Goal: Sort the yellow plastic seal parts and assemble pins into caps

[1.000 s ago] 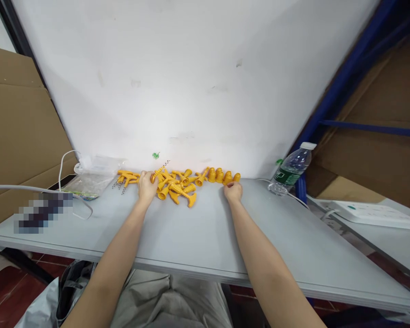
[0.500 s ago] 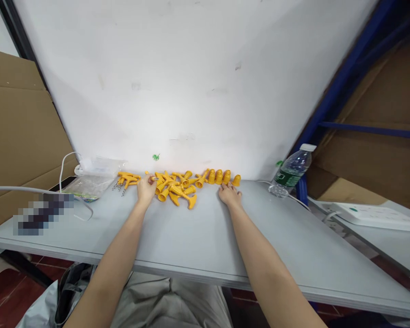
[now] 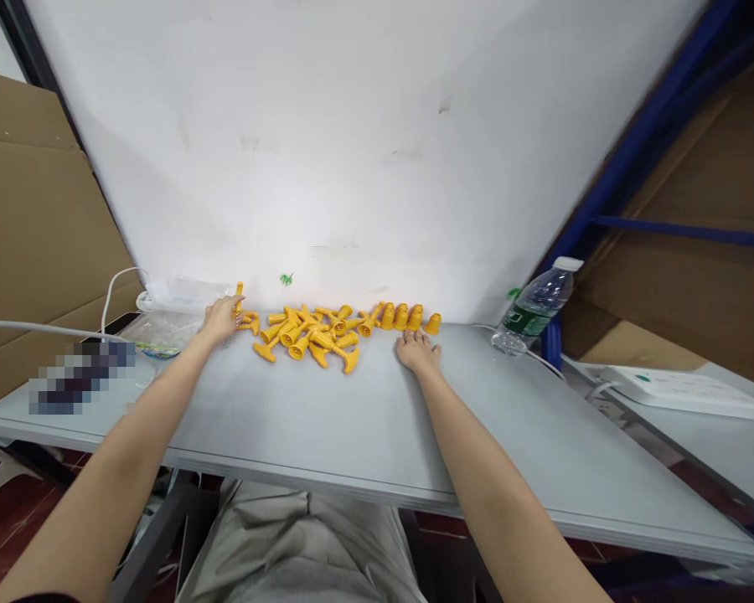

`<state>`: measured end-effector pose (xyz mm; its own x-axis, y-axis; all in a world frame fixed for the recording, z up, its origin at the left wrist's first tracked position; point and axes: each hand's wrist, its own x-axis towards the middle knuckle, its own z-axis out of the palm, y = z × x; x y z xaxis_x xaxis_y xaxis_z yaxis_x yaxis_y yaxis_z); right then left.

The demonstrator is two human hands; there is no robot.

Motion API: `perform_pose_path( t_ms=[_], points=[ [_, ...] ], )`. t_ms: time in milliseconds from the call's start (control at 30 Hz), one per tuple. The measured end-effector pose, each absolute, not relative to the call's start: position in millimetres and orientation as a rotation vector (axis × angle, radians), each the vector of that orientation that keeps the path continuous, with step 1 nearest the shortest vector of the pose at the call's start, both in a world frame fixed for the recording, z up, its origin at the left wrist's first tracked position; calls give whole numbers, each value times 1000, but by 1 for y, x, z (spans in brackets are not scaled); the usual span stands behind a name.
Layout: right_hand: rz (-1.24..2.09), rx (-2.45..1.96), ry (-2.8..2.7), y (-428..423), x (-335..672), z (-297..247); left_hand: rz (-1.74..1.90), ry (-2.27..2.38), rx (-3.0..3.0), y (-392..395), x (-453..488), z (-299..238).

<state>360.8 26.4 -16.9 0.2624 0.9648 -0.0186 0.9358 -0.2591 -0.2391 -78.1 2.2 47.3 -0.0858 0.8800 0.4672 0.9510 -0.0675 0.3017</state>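
My left hand [image 3: 219, 318] is closed on a yellow-handled corkscrew [image 3: 239, 290], its handle upright above the fingers. Other yellow corkscrew handles [image 3: 250, 322] lie just beside it, partly covered by that hand. A loose pile of yellow T-handled pieces [image 3: 317, 331] with hollow bell-shaped sleeves spreads over the middle of the table. To its right, several yellow cups [image 3: 401, 316] stand upside down in a row, and one more cup [image 3: 433, 323] stands slightly apart. Just in front of them, my right hand [image 3: 418, 348] rests palm down on the table with its fingers spread.
At the left lie clear plastic bags [image 3: 163, 327], a white cable [image 3: 110, 289] and a blurred dark object [image 3: 79, 381]. A water bottle [image 3: 531, 314] stands at the right by the blue frame [image 3: 603, 197]. A white power strip [image 3: 684, 392] lies beyond.
My left hand has moved left from the pile to the corkscrews and now grips one upright. Another T-handled piece lies at the pile's left edge. My right hand stays near the cups.
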Motion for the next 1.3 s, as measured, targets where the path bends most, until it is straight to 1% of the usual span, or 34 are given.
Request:
perform_pose_path(
  t_ms=[167,300,433,567,667,767,867,1033,1167,1300],
  points=[
    [239,-2341,-1785,25,360,-16,-423,-2041,-2173,2,-105,35],
    [215,-2303,-1787,24,361,-18,-289,-2030,-2283,13,-107,24],
    [107,-2195,-1814,18,361,-18,-444,-2070,-2323,30,-107,14],
    [4,-1915,-1857,12,351,-14,-641,-2189,-2207,40,-105,2],
    [-5,-1670,-1922,12,336,-14,-734,-2276,-2101,44,-101,-6],
    [27,-1565,-2015,16,322,-20,-750,-2347,-2027,47,-97,-8],
    [70,-1570,-2021,21,316,-26,-684,-2362,-2039,47,-92,-6],
    [212,-1641,-1869,28,313,-26,-572,-2390,-1987,37,-81,-7],
    [298,-1687,-1760,32,305,-21,-600,-2309,-1985,27,-73,-14],
    [307,-1753,-1758,35,290,-20,-670,-2236,-1933,23,-69,-18]
  ],
)
